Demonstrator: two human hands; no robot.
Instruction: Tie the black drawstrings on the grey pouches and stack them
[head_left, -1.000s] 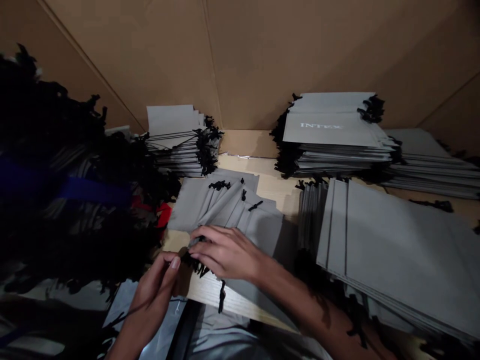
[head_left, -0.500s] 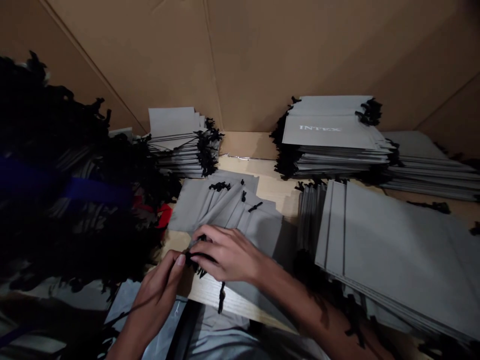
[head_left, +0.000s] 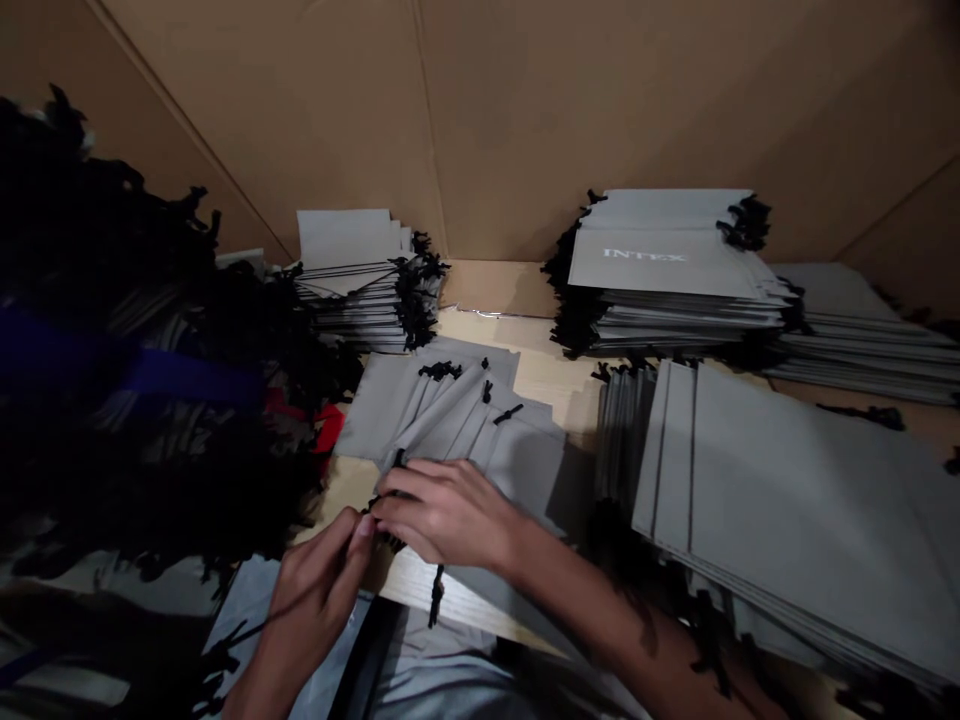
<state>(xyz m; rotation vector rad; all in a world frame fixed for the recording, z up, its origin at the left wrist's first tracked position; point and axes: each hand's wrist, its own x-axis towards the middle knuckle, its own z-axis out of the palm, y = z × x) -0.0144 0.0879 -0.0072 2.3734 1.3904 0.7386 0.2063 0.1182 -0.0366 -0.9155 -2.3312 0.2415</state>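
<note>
Thumb and forefinger of my left hand [head_left: 319, 590] are pinched together on a black drawstring cord [head_left: 369, 505]. My right hand [head_left: 454, 512] meets them from the right, its fingers curled onto the same bunch of cord, so that its fingertips are partly hidden. Under and beyond the hands lie several flat grey drawstring pouches [head_left: 517, 460], fanned over one another, with knotted black cord ends on top. One knotted cord end [head_left: 436, 598] hangs down below my right hand.
Stacks of grey pouches stand at the back left [head_left: 360, 305], back right [head_left: 667, 265] and right [head_left: 795, 490]. On the left rises a dark heap of black cord ends [head_left: 150, 420] with blue and red strips. A cardboard wall [head_left: 495, 120] closes off the back.
The fingers of my right hand have drawn in closer to the left fingertips and closed more on the cord. The hanging cord end has shifted slightly left.
</note>
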